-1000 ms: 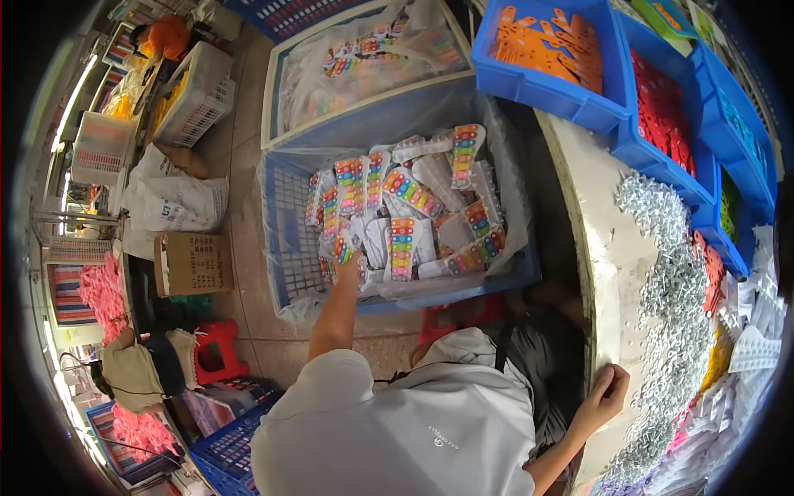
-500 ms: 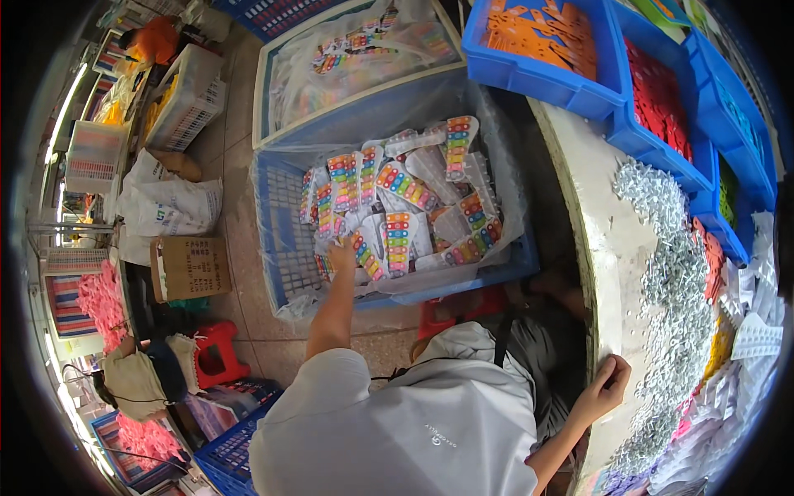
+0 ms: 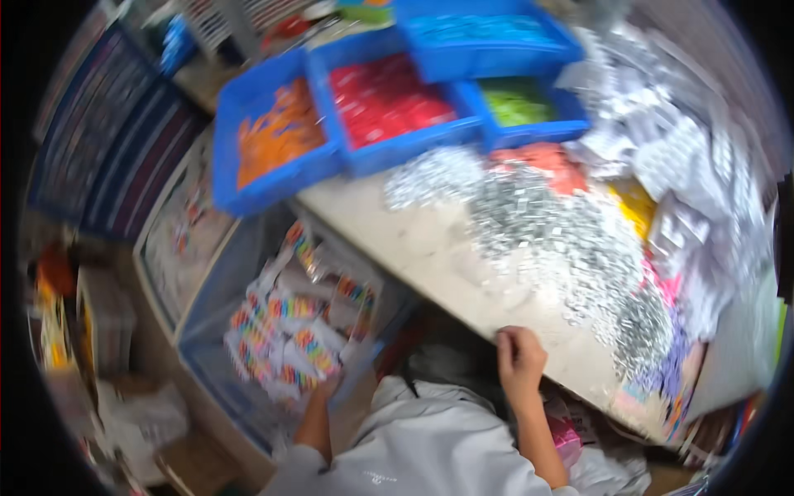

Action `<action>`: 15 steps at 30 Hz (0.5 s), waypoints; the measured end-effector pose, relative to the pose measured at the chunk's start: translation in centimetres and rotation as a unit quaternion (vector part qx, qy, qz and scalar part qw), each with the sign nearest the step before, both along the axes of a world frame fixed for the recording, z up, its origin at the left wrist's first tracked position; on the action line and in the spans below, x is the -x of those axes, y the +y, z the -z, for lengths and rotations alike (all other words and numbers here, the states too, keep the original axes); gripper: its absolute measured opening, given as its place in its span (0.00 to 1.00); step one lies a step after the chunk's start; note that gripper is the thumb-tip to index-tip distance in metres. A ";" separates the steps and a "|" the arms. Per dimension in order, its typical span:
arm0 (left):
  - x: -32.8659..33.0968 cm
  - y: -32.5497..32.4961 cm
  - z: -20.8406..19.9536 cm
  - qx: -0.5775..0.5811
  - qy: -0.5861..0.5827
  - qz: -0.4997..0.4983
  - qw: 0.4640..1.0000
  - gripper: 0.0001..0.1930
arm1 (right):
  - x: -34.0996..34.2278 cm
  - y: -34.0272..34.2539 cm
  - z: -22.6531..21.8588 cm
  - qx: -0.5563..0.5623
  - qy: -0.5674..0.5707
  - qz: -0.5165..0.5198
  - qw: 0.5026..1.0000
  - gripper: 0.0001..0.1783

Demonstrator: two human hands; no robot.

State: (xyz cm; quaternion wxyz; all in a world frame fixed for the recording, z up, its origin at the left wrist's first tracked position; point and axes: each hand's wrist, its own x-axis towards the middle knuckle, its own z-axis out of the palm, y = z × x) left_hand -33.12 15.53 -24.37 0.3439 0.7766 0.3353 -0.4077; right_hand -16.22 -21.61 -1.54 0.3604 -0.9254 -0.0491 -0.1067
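Observation:
My left hand (image 3: 327, 385) is at the near side of a plastic-lined blue crate (image 3: 217, 351), beside the toy xylophones (image 3: 298, 307) heaped inside. These are white with rows of rainbow-coloured bars. Motion blurs the fingers of this hand, so whether they hold a piece cannot be made out. At the front edge of the pale worktable (image 3: 430, 277) is my right hand (image 3: 521, 355), its fingers curled in and nothing showing in them. Beyond it, small silvery metal pieces (image 3: 546, 231) lie in a wide heap.
Along the table's far side stand blue bins of orange parts (image 3: 281, 132), red parts (image 3: 389, 99), light-blue parts (image 3: 484, 29) and green parts (image 3: 517, 101). White plastic pieces (image 3: 686, 124) pile up at the right. A lidded-looking framed crate (image 3: 186, 223) stands beyond the xylophone crate.
The view has swung right, bringing the worktable to the middle and the crate to the lower left. My left hand has drawn back to the crate's near side; my right stays at the table edge.

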 end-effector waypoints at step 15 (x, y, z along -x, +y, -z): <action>15.3 5.1 22.1 -0.198 -0.045 0.299 0.932 0.21 | 0.0 -0.6 1.1 0.015 -0.043 -0.088 0.995 0.01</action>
